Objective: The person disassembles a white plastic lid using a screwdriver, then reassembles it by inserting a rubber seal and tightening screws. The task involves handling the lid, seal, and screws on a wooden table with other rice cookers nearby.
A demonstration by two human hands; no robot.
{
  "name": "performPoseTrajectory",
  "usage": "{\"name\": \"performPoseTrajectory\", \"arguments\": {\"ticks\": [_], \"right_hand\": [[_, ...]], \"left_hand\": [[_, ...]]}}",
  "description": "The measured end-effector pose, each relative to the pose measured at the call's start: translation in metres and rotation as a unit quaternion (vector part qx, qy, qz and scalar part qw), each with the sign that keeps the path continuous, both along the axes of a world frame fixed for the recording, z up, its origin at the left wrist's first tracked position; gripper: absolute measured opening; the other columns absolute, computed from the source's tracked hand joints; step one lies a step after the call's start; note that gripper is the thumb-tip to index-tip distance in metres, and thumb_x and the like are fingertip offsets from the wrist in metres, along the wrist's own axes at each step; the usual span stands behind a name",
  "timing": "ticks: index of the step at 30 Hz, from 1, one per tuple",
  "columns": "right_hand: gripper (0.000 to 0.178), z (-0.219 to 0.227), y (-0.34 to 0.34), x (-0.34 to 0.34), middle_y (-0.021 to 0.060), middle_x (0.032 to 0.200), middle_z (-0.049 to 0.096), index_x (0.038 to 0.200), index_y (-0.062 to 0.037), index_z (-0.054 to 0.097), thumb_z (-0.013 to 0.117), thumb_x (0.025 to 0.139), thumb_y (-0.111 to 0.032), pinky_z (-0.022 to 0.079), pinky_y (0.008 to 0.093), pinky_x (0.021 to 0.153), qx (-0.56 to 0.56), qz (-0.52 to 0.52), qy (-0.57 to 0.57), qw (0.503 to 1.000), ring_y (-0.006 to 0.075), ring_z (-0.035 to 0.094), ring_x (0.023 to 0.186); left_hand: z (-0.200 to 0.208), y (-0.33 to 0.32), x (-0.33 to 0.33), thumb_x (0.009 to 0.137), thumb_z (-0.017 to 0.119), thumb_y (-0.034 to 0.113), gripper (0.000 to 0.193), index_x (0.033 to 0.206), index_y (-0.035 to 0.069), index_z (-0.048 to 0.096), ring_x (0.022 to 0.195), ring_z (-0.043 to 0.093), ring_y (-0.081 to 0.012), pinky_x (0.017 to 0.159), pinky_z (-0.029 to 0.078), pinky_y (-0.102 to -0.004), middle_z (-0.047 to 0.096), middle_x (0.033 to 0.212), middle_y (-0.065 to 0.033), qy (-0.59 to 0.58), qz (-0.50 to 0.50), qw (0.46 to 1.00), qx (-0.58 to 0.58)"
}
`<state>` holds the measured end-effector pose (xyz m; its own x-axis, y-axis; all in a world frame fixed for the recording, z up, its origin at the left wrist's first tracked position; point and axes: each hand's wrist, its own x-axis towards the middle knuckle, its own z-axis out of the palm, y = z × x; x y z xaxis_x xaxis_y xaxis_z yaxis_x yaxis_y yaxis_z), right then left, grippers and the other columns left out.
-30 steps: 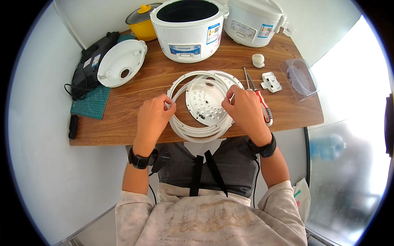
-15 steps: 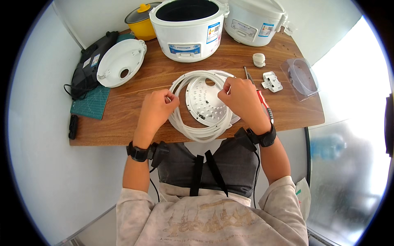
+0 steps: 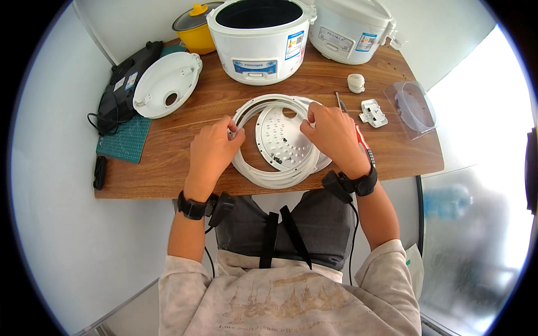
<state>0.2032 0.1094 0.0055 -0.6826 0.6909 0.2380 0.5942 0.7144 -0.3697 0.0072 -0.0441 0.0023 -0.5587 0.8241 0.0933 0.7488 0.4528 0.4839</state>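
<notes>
Head camera view: both bare hands are over the wooden table, near its front edge, with a loose set of white rings between them. The left hand has its thumb and index finger pinched together on the left side of the rings, the other fingers curled in. The right hand is closed in the same way at the opposite side, thumb against index finger; its knuckles cover part of the contact, so its grip on the rings is likely rather than certain. Inside and partly beneath the rings lies a perforated metal disc, with small dark screws on its lower part. Just beyond the right wrist, a screwdriver with a red and black handle is partly hidden. Farther right are a white plastic bracket, a small round white piece and a clear plastic container. An open white cooker stands behind the rings, beside a closed white cooker and a yellow pot. To the left, a white lid shell rests against a black appliance, near a green mat
</notes>
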Motion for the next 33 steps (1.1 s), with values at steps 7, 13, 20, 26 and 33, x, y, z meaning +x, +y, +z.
{"name": "performPoseTrajectory", "arguments": {"ticks": [7, 13, 20, 26, 33], "right_hand": [[0.026, 0.007, 0.015, -0.009, 0.0187, 0.079, 0.069, 0.086, -0.0011, 0.062, 0.072, 0.083, -0.025, 0.053, 0.0471, 0.064, 0.060, 0.071, 0.017, 0.996, 0.0376, 0.068, 0.076], [0.018, -0.003, 0.026, -0.018, 0.0168, 0.082, 0.067, 0.082, 0.0000, 0.066, 0.069, 0.083, -0.017, 0.054, 0.0478, 0.068, 0.053, 0.097, -0.005, 0.994, 0.0355, 0.068, 0.078], [0.014, -0.002, 0.025, -0.022, 0.0189, 0.079, 0.068, 0.077, -0.0015, 0.068, 0.064, 0.082, -0.014, 0.055, 0.0473, 0.067, 0.081, 0.106, 0.063, 0.989, 0.0377, 0.068, 0.074], [0.017, -0.004, 0.032, -0.031, 0.0188, 0.073, 0.067, 0.074, -0.0021, 0.067, 0.063, 0.082, -0.017, 0.054, 0.0479, 0.063, 0.075, 0.085, 0.019, 0.993, 0.0389, 0.066, 0.069], [0.016, -0.009, 0.038, -0.037, 0.0172, 0.070, 0.065, 0.078, -0.0034, 0.066, 0.061, 0.084, -0.017, 0.053, 0.0467, 0.062, 0.081, 0.082, 0.007, 0.993, 0.0378, 0.065, 0.067]], "left_hand": [[0.002, 0.022, -0.014, 0.089, 0.071, 0.027, 0.023, 0.095, 0.005, 0.068, 0.073, 0.067, -0.0306, 0.065, 0.051, -0.0410, 0.068, 0.076, -0.0123, 0.069, -0.069, 0.995, 0.012], [-0.007, 0.043, -0.028, 0.089, 0.070, 0.022, 0.018, 0.089, 0.004, 0.069, 0.078, 0.067, -0.0317, 0.070, 0.053, -0.0423, 0.069, 0.081, -0.0131, 0.112, -0.132, 0.985, 0.001], [-0.004, 0.043, -0.025, 0.087, 0.069, 0.017, 0.016, 0.083, 0.002, 0.066, 0.082, 0.066, -0.0349, 0.073, 0.054, -0.0444, 0.066, 0.090, -0.0148, 0.119, -0.122, 0.985, 0.020], [-0.004, 0.049, -0.030, 0.088, 0.070, 0.021, 0.020, 0.084, 0.002, 0.066, 0.079, 0.068, -0.0325, 0.070, 0.054, -0.0424, 0.069, 0.086, -0.0149, 0.108, -0.121, 0.986, 0.027], [-0.006, 0.054, -0.032, 0.087, 0.071, 0.022, 0.020, 0.081, 0.004, 0.066, 0.072, 0.069, -0.0332, 0.064, 0.054, -0.0427, 0.070, 0.077, -0.0146, 0.106, -0.099, 0.989, 0.035]]}}
